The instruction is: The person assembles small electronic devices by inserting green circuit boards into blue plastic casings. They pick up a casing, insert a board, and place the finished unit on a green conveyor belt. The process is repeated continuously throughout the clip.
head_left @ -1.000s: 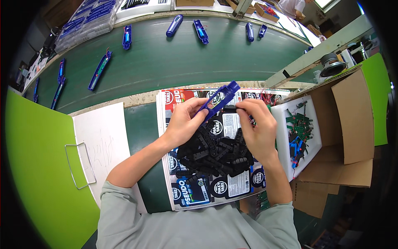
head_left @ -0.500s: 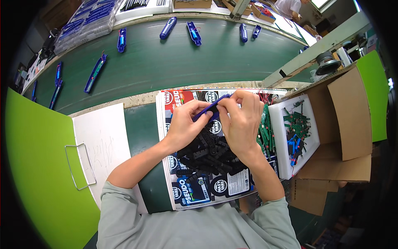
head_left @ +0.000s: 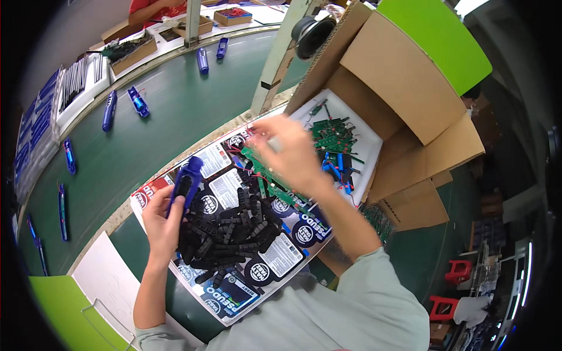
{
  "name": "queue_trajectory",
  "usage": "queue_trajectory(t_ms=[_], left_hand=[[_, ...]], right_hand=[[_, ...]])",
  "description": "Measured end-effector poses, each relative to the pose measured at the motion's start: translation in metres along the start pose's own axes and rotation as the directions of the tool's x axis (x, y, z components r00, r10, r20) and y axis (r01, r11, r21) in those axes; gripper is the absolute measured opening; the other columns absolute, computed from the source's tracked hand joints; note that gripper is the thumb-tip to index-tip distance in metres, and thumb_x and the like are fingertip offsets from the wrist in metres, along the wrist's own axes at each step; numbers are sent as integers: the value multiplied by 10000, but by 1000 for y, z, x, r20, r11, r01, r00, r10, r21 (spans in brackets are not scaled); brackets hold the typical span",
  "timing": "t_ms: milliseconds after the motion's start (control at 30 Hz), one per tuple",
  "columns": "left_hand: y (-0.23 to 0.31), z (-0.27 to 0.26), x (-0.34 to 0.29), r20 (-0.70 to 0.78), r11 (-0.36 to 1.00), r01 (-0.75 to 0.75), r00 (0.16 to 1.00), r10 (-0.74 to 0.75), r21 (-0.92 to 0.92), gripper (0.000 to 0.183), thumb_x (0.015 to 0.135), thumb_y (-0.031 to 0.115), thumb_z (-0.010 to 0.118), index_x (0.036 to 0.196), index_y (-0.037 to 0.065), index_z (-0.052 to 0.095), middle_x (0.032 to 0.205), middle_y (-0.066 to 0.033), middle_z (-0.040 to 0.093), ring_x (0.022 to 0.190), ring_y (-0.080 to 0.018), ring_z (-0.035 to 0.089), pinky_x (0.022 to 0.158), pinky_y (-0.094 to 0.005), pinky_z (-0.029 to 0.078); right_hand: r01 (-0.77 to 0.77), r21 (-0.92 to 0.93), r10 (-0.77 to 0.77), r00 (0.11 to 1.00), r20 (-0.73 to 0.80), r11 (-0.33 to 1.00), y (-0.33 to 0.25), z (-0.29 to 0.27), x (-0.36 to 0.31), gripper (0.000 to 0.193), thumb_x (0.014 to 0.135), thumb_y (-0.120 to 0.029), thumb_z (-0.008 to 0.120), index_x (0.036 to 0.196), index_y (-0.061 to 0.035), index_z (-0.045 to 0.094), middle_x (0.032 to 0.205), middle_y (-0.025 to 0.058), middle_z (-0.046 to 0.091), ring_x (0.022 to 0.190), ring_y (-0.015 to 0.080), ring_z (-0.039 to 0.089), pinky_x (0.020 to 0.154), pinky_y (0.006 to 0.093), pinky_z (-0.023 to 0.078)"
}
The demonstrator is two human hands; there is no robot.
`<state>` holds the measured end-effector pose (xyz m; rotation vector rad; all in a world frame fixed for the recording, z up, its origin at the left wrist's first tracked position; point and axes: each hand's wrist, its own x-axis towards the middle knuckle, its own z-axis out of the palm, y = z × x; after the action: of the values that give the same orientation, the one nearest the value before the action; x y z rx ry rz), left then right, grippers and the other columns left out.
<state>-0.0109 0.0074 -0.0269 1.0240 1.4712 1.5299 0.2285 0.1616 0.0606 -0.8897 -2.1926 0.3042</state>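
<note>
My left hand (head_left: 159, 225) holds a blue plastic half-shell (head_left: 192, 173) up at a tilt, fingers and thumb closed round its lower end. Inside the shell lies a black part (head_left: 182, 186). My right hand (head_left: 287, 153) is smeared by motion above a pile of green circuit boards (head_left: 270, 178) with red wires; whether it grips anything cannot be made out. A heap of small black plastic parts (head_left: 231, 231) lies between and below my hands on a printed sheet (head_left: 281, 257).
A white foam tray (head_left: 367, 131) of circuit boards and blue cells stands by an open cardboard box (head_left: 404, 111). Several blue shells lie on the green conveyor belt (head_left: 170, 126). A slanted post (head_left: 275, 70) carries a speaker (head_left: 313, 36). Across the belt sits a person in red (head_left: 153, 10).
My view has turned to the right. My hands have come apart: the left keeps the blue shell, while the right has left it and moved over to the circuit boards.
</note>
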Motion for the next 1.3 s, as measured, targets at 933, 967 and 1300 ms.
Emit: queue_trajectory(t_ms=[933, 967, 1300], left_hand=[[2, 3, 3, 100, 992, 92, 992, -83, -89, 275, 973, 94, 647, 1230, 1, 616, 953, -34, 684, 774, -86, 647, 633, -224, 527], [-4, 1, 4, 112, 990, 97, 990, -86, -101, 280, 975, 94, 646, 1238, 1, 615, 966, -38, 688, 779, -88, 649, 632, -229, 531], [-2, -3, 8, 175, 947, 148, 979, -100, -286, 366, 997, 136, 622, 1326, -16, 571, 992, -46, 672, 811, -87, 636, 683, -243, 539]], right_hand=[[-232, 162, 226, 972, 56, 959, 52, -80, -24, 217, 824, -92, 802, 923, -6, 629, 779, 19, 627, 704, 77, 553, 645, 258, 461], [-235, 243, 214, 971, 107, 941, 35, -73, -28, 191, 847, -57, 777, 955, 9, 633, 825, 13, 636, 735, 75, 570, 680, 248, 477], [-247, 536, 148, 964, 221, 807, -40, 7, -26, 191, 873, 52, 674, 1064, 39, 673, 892, 53, 621, 814, 112, 565, 734, 245, 462]])
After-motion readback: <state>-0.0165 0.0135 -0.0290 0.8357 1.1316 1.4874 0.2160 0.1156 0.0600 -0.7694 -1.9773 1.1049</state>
